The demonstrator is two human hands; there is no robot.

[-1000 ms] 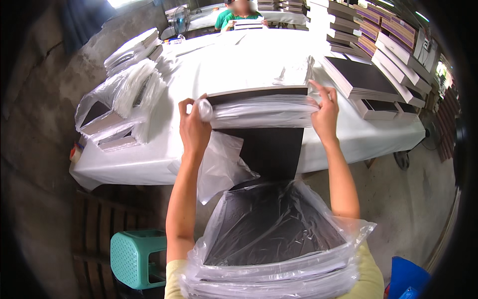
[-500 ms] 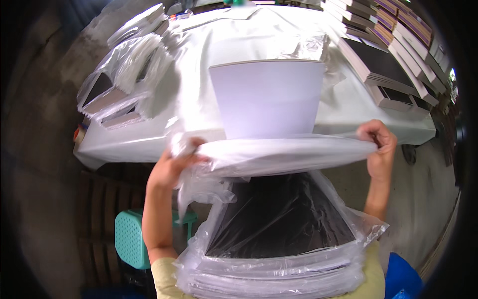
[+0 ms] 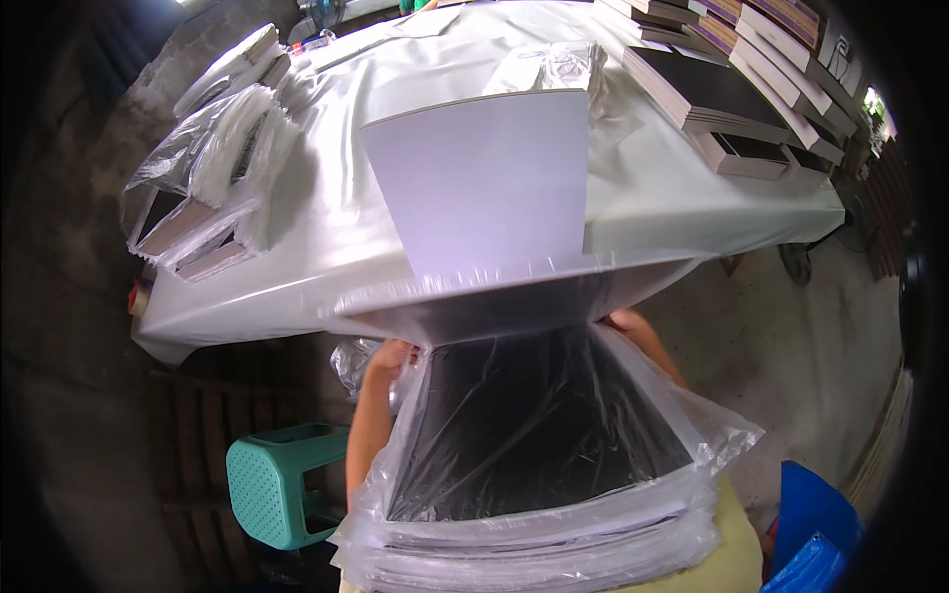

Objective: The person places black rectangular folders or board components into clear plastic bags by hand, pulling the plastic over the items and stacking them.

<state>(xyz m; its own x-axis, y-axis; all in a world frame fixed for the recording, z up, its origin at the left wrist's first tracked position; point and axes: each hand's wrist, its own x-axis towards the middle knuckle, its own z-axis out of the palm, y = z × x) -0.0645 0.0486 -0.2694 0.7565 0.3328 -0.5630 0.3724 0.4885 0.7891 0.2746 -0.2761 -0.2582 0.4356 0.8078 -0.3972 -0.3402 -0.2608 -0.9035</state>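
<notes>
Bagged board (image 3: 494,301), a flat white panel in clear plastic, sits across my view above the stack of bagged dark boards (image 3: 539,465) on my lap, long edge running left to right. My left hand (image 3: 390,358) clutches its lower left edge through the plastic; my right hand (image 3: 625,321) is under the right side, mostly hidden, so I cannot tell its grip. Beyond lies the white-covered table (image 3: 297,267).

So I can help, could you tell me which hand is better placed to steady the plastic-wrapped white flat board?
Probably left: the left hand grips under the plastic-wrapped white flat board; the right hand is mostly hidden.
</notes>
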